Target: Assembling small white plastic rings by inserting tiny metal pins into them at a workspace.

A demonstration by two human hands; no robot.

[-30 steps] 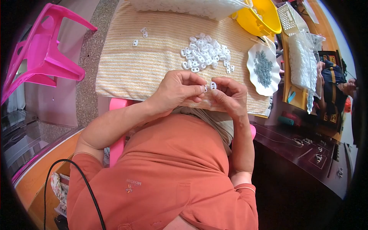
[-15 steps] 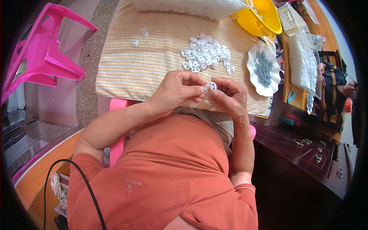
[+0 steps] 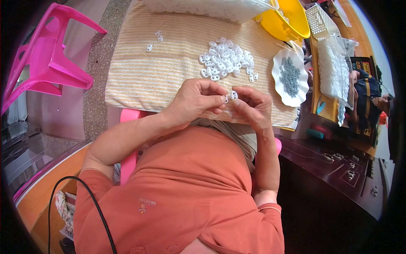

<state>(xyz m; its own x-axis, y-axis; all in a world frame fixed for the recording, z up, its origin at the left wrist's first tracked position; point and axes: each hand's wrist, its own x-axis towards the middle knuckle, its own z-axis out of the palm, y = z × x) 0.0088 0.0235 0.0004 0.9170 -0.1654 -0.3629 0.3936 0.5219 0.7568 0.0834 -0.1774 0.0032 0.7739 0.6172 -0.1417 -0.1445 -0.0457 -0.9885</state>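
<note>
The biggest thing here is the striped beige-and-cream woven cloth (image 3: 169, 63) spread over the work surface, with a bright pink plastic chair (image 3: 46, 63) off to the left on the floor. Up top there's a clear plastic tub full of white parts (image 3: 211, 6) and a yellow plastic bowl (image 3: 292, 23) next to it. On the right sits a white scalloped dish holding small grey metal bits (image 3: 289, 76), and just left of it a loose heap of small white plastic ring pieces (image 3: 226, 61) lies on the cloth, with a few strays (image 3: 154, 40) well apart near the far left corner.

Now the hands. The left hand (image 3: 196, 101) and right hand (image 3: 253, 106) meet at the near edge of the cloth, fingertips almost touching. Both are pinched shut on one tiny white plastic ring piece (image 3: 231, 95), held between them just above the cloth, near the heap. Whether a grey metal bit is in there too, I can't tell, it's way too small.

My take on doing this well: keep the pinch right at the fingertips so the piece stays visible, brace both wrists against the cloth edge for steadiness, and keep it low over the cloth so a dropped piece lands there and not on the floor.
</note>
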